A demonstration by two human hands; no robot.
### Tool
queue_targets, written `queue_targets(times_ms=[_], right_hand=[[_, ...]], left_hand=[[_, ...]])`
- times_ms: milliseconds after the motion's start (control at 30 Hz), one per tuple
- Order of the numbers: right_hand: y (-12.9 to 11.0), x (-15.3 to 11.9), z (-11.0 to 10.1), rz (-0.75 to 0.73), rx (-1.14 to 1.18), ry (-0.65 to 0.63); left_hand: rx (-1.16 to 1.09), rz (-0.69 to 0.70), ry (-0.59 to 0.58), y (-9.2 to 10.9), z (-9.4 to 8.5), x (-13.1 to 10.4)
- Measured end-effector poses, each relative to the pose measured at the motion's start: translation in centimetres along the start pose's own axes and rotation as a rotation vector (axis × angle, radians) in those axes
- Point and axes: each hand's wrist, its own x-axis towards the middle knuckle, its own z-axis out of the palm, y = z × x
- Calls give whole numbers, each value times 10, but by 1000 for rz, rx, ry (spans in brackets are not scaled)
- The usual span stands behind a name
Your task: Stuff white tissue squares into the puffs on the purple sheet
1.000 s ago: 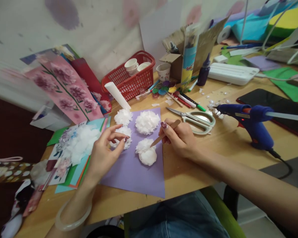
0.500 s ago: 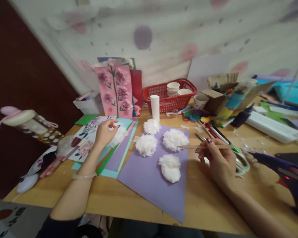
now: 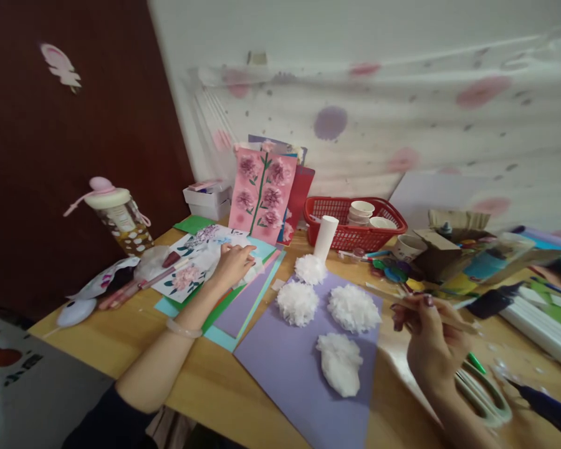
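My right hand (image 3: 432,340) is closed around a thin, flat wooden stick (image 3: 458,322), its pale tip pointing left. Over the paper pile at left, my left hand (image 3: 236,265) has bent fingers, slightly apart, above thin white tissue pieces (image 3: 209,263); nothing is clearly seen in them. Between the hands lies a purple sheet (image 3: 285,362). Three ruffled white tissue pompoms rest on or at its upper part: one at the back (image 3: 310,269), one at left (image 3: 298,304) and one at right (image 3: 354,308). Nearer me sits a smoother, partly ruffled white ball (image 3: 340,365).
A white paper tube (image 3: 326,238) stands before a red basket (image 3: 311,209) holding paper cups. A pink flower card (image 3: 262,196) leans at the back. Scissors (image 3: 484,393) and a glue gun (image 3: 545,405) lie at right. At left are a bottle (image 3: 121,218) and a white mouse (image 3: 76,312).
The view has swung left and up, so things appear farther right and lower. My right hand still holds the stick, now tilted differently. My left hand stays over the tissue pieces.
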Motion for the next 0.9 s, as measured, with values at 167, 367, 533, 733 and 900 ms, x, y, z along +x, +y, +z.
queue_targets(times_ms=[167,367,533,733,900], right_hand=[[19,-7,-12,22,-70,-17],[17,-2,-12,44,-104,-34],[19,-4,-13,35,-120,-75],[19,-5,-15,-20,-148,-131],[16,-6,-14,-35,-169,-164]], left_hand=[[0,-23,37,2,-2,0],[-2,-24,9,3,4,2],[-14,-73,75,3,0,3],[-33,-79,51,2,4,5],[-45,-115,76,3,9,8]])
